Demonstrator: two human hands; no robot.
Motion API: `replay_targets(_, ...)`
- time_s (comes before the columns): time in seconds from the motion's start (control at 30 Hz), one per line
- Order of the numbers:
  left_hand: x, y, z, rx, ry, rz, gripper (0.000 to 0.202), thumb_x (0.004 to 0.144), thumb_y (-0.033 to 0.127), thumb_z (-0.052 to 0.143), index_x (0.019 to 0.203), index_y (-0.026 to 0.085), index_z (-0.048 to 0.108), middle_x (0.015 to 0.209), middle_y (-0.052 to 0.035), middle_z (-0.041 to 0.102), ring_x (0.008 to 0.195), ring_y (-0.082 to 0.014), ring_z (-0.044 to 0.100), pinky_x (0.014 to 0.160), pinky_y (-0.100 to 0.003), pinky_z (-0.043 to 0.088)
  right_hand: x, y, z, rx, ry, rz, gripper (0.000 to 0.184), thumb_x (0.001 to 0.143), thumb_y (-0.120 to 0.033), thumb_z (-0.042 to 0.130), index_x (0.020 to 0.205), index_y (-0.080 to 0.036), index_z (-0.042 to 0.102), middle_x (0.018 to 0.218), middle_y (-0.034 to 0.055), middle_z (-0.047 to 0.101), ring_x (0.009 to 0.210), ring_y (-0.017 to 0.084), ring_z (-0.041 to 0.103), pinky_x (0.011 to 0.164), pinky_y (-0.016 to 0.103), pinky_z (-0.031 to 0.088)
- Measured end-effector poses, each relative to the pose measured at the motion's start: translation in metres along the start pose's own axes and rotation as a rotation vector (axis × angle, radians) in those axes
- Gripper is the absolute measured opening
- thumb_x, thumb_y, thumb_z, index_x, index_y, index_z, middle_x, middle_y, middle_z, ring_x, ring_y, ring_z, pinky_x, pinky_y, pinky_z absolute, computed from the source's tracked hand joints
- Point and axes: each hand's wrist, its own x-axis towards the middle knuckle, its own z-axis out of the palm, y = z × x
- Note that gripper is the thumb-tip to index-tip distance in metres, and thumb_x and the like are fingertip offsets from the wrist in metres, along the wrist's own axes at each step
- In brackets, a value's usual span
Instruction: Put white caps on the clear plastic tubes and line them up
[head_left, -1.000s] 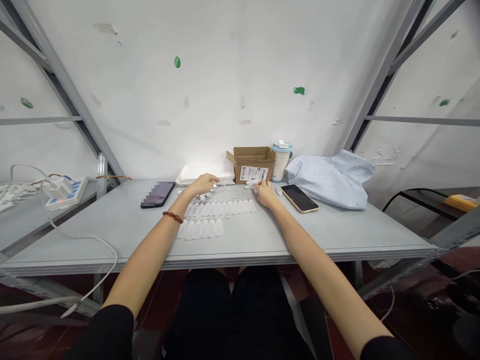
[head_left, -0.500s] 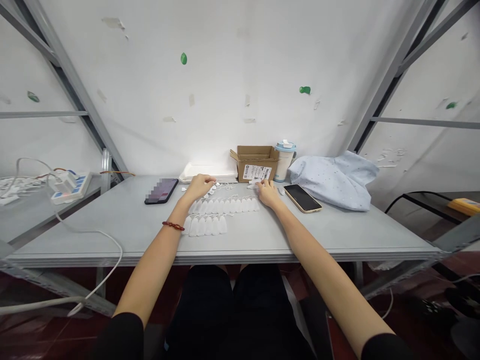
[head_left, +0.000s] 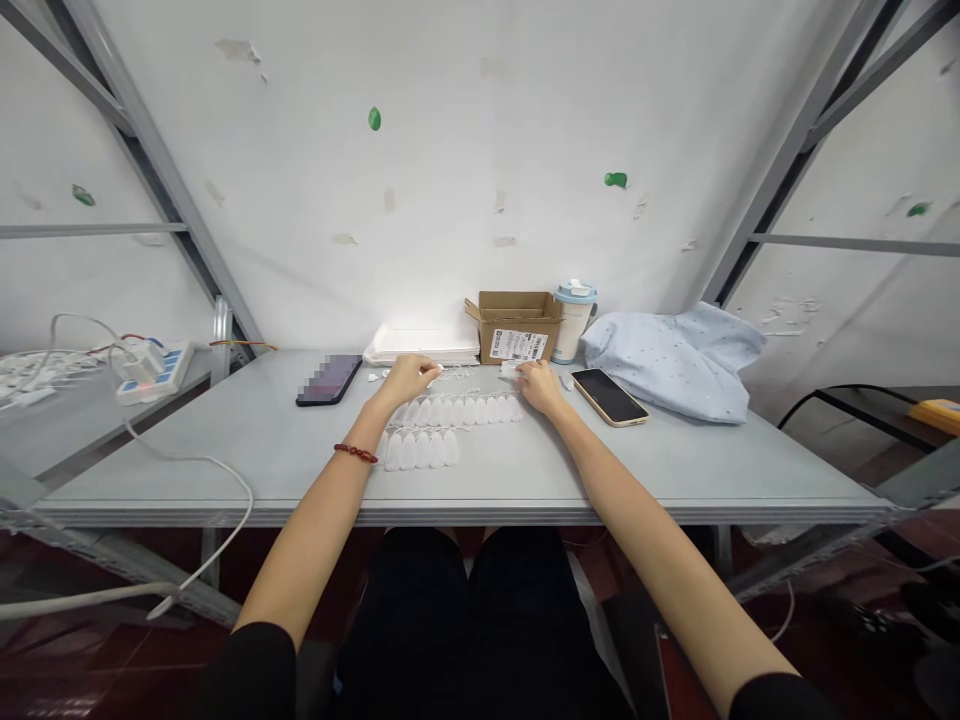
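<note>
My left hand (head_left: 409, 380) is closed, fingertips pinched together at a small white piece (head_left: 439, 368) beside thin white strings. My right hand (head_left: 538, 384) has its fingers bent and closed on a thin translucent white piece (head_left: 511, 369) in front of the cardboard box. Between and nearer to me lie two rows of translucent white oval tags with strings, a longer upper row (head_left: 465, 410) and a shorter lower row (head_left: 420, 451). A few small white bits (head_left: 379, 377) lie left of my left hand, which covers part of the upper row.
At the back stand white trays (head_left: 420, 345), an open cardboard box (head_left: 517, 330) and a blue-lidded cup (head_left: 574, 325). One phone (head_left: 330, 380) lies at left, another phone (head_left: 609, 397) at right near a light blue cloth (head_left: 671, 360). A power strip (head_left: 161, 375) and cables are far left.
My left hand has moved slightly right, its fingertips now at a small white piece. The fingers of my right hand have shifted a little on the translucent piece. The whole view has drifted slightly.
</note>
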Motion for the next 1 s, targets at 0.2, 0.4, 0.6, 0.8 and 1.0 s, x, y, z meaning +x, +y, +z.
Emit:
replay_targets(0.2,-0.002,0.011,-0.004,-0.021,0.095,-0.071,0.011,0.066,0.027,0.065,0.062,0.017,0.068,0.067,-0.0037,0.071,0.066,-0.0187,0.063,0.064,-0.027,0.046,-0.003,-0.021,-0.006,0.531,0.144,-0.031,0.018,0.083,-0.024,0.057,0.095,-0.014,0.067,0.098,0.0086,0.069,0.086,0.02,0.061,0.081,0.033,0.046)
replay_targets(0.4,-0.007,0.025,-0.004,-0.182,0.086,-0.113,0.014,0.064,0.029,0.069,0.067,0.016,0.065,0.059,-0.0013,0.066,0.05,-0.0157,0.061,0.055,-0.026,0.046,-0.019,-0.063,-0.007,1.034,-0.011,-0.114,0.025,0.077,-0.036,0.064,0.09,-0.015,0.063,0.086,0.0056,0.07,0.075,0.016,0.064,0.07,0.029,0.05)
replay_targets(0.6,-0.011,0.031,0.005,-0.276,0.039,-0.01,0.015,0.066,0.027,0.066,0.075,0.016,0.071,0.077,-0.005,0.072,0.069,-0.019,0.067,0.068,-0.03,0.053,-0.027,-0.076,-0.008,1.153,-0.11,-0.055,0.022,0.076,-0.032,0.067,0.089,-0.015,0.062,0.085,0.0061,0.07,0.073,0.016,0.067,0.065,0.027,0.051)
replay_targets(0.8,-0.013,0.037,0.012,-0.306,0.081,0.041,0.021,0.074,0.026,0.058,0.084,0.016,0.073,0.086,-0.0064,0.073,0.079,-0.0189,0.067,0.077,-0.032,0.054,-0.028,-0.074,-0.011,1.153,-0.085,0.008,0.016,0.077,-0.026,0.067,0.086,-0.014,0.062,0.083,0.0058,0.07,0.071,0.015,0.068,0.063,0.026,0.051)
replay_targets(1.0,-0.013,0.039,0.013,-0.33,0.125,0.035,0.017,0.072,0.026,0.062,0.081,0.015,0.072,0.083,-0.006,0.073,0.078,-0.0187,0.067,0.079,-0.033,0.055,-0.027,-0.074,-0.009,1.154,-0.074,0.018,0.02,0.074,-0.029,0.069,0.084,-0.015,0.06,0.08,0.0051,0.069,0.067,0.015,0.067,0.058,0.024,0.051)
